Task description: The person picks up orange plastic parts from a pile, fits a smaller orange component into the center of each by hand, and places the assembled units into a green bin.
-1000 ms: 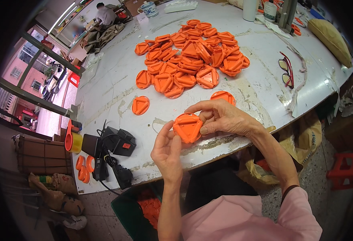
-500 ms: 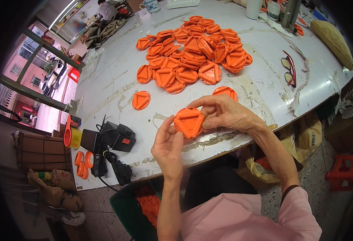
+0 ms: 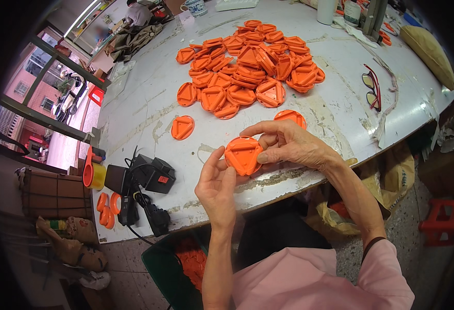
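Between my two hands is a round orange plastic disc [image 3: 243,156] with a raised triangle on its face, held just over the table's near edge. My left hand [image 3: 215,178] grips its left rim between thumb and fingers. On the right rim, my right hand [image 3: 289,147] pinches it with the thumb in front and the fingers behind. Another orange disc [image 3: 290,119] lies partly hidden behind my right hand. A single orange disc [image 3: 183,127] rests to the left. Farther back, many like discs form a pile [image 3: 247,67].
Black power adapters with cables [image 3: 152,175] lie at the left, beside orange rings [image 3: 108,209] and a yellow tape roll [image 3: 97,175]. Red-framed glasses [image 3: 372,88] are at the right. A green bin [image 3: 160,268] with orange pieces stands below the table edge. One person [image 3: 138,15] sits far back.
The disc in my hands has tilted slightly, and my left thumb has shifted up along its rim. Both hands keep their grip; the discs on the table stay put.
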`<state>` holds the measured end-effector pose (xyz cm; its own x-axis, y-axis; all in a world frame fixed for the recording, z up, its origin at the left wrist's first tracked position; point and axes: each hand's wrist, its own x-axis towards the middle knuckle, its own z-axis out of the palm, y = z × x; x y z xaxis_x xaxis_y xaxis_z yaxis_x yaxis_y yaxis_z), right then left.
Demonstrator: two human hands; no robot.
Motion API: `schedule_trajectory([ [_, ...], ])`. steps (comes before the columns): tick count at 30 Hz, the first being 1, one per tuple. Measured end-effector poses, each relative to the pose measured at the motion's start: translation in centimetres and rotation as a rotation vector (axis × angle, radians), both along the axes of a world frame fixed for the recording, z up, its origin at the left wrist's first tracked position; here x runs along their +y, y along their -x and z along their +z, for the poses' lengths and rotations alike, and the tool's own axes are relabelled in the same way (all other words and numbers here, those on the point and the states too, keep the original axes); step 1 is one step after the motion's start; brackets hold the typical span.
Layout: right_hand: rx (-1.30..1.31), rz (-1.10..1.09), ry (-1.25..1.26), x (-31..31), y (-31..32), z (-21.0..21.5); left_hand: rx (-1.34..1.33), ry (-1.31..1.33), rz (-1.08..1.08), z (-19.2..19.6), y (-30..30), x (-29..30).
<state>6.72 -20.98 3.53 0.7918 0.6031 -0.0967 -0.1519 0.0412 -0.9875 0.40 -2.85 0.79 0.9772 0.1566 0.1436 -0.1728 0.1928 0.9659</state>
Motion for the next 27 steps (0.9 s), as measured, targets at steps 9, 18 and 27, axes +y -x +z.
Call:
schedule_trajectory([
  [9, -0.091, -0.033, 0.022, 0.4, -0.4, -0.8, 0.002, -0.043, -0.018, -0.7, -0.5, 0.5],
  [18, -0.347, -0.136, 0.103, -7.9, 5.1, 0.1, -0.027, -0.133, 0.014, -1.8, -0.4, 1.3],
  [27, -0.219, -0.392, 0.408, -16.1, 15.6, -5.2, -0.061, -0.26, -0.029, -1.3, 0.5, 0.0],
])
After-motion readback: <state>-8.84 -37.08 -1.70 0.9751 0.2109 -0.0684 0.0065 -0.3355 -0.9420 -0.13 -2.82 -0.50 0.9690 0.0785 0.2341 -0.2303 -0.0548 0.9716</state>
